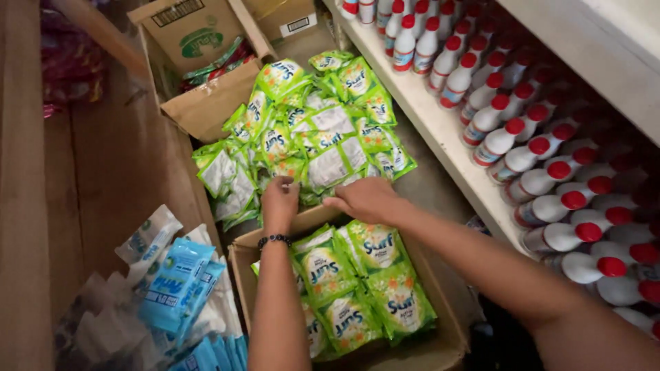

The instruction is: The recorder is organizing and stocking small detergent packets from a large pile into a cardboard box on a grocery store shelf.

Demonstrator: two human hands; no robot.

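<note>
Your left hand (279, 203) is curled shut on the edge of a green sachet at the near edge of the heap of green sachets (309, 130) lying loose on the floor. Your right hand (364, 199) lies palm down with fingers bent on the same edge of the heap; whether it grips anything, you cannot tell from here. Just below both hands sits an open cardboard box (447, 336), holding more green sachets (357, 288) in overlapping rows. A second open carton (199, 103) stands beyond the heap with packets inside. Blue sachets (172, 282) lie at your left. White bottles with red caps (536, 165) fill the shelf at right.
</note>
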